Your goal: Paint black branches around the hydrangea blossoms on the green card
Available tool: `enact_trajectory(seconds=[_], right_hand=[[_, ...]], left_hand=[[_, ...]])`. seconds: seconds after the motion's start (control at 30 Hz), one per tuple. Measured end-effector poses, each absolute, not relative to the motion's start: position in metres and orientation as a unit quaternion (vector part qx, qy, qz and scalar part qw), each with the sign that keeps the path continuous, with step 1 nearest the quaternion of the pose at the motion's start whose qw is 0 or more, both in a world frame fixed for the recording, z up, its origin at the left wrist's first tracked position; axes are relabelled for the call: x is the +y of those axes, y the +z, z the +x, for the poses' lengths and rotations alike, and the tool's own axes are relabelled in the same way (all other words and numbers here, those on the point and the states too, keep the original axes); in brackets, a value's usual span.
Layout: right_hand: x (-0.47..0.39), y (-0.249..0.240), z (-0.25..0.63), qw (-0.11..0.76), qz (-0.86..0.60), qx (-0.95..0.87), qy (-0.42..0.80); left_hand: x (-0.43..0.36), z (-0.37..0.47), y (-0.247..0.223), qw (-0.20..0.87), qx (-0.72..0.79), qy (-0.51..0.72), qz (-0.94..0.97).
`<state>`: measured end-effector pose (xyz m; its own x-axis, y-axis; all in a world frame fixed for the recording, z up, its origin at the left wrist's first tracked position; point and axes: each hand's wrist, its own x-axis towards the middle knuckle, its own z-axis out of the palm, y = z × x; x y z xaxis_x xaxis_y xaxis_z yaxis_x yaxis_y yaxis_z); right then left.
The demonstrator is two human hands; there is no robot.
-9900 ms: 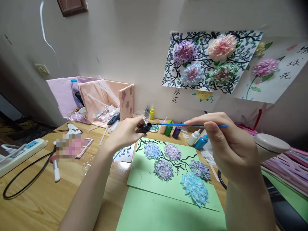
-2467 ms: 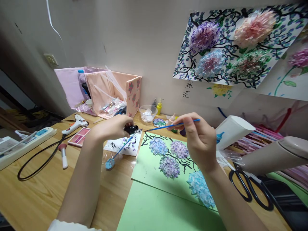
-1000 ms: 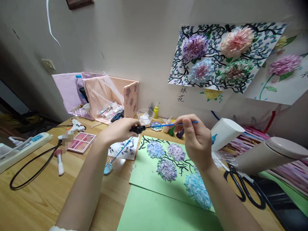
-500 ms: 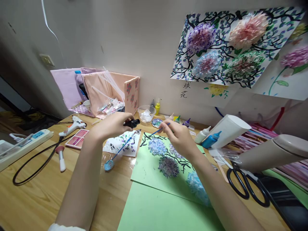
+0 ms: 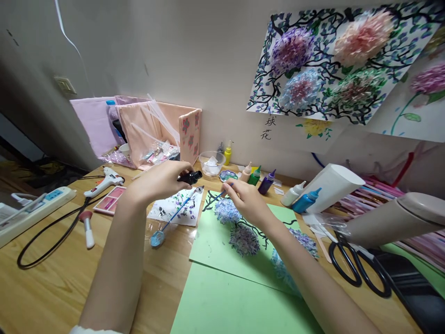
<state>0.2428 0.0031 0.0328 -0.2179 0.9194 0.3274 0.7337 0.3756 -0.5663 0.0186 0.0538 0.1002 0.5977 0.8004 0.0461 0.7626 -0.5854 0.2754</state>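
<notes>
My left hand point(image 5: 167, 178) is closed around a small black bottle point(image 5: 192, 177), its neck tilted to the right above a paint-spotted white paper point(image 5: 174, 211). In my right hand point(image 5: 248, 199) I pinch a thin blue paintbrush point(image 5: 221, 195). The brush tip points down and left at black painted branches point(image 5: 210, 200) on a green sheet point(image 5: 212, 255); whether it touches is too small to tell. Fluffy blue and purple flowers point(image 5: 244, 239) stand out from that sheet, partly behind my right forearm. A second blue-handled brush point(image 5: 179, 211) lies across the white paper.
Paint bottles point(image 5: 266, 182) and a clear plastic bowl point(image 5: 212, 163) line the back by the wall. Black-handled scissors point(image 5: 358, 264) and a large tumbler point(image 5: 392, 220) lie right. On the left are a glue gun point(image 5: 107, 181), a makeup brush point(image 5: 88, 229) and a power strip point(image 5: 41, 211).
My right hand has moved left and slightly down with the paintbrush, uncovering paint bottles behind it. My left hand and the black bottle stay nearly still. The view has shifted slightly.
</notes>
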Motion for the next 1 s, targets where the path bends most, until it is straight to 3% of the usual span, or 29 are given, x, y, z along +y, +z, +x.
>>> enact_trajectory(seconds=[0.37, 0.7, 1.0], right_hand=[[0.0023, 0.0355, 0.2418, 0.326, -0.527, -0.772, 0.145], [0.0009, 0.0361, 0.2441, 0.346, -0.524, -0.762, 0.160], [-0.0024, 0.0424, 0.2478, 0.380, -0.523, -0.748, 0.152]], left_hand=[[0.0587, 0.0157, 0.0972, 0.120, 0.442, 0.074, 0.886], [0.0586, 0.0126, 0.0949, 0.138, 0.484, -0.048, 0.863], [0.0536, 0.0143, 0.0985, 0.135, 0.498, -0.068, 0.854]])
